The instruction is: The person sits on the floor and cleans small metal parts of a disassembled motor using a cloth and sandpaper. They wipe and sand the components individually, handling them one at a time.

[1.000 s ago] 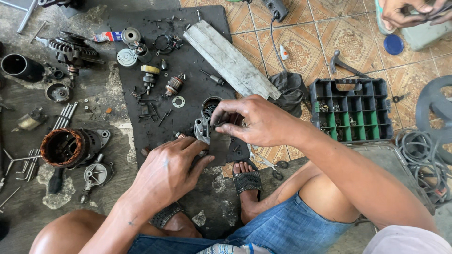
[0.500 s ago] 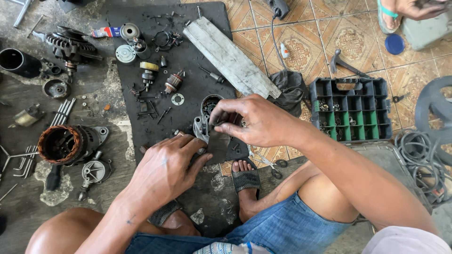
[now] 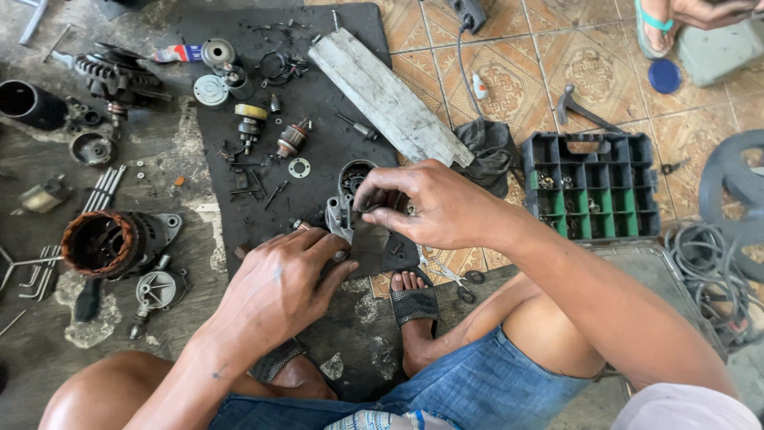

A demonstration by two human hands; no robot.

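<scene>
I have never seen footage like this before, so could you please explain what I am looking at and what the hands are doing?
This is one view from a camera worn on a person's head, looking down at their own bare hands as they sit on the floor. The left hand steadies a small grey metal part on a black rubber mat, while the right hand pinches something tiny at it, too small to identify. Around them lie a copper-wound motor housing, a grey wooden plank and a black compartment tray of small hardware.
</scene>
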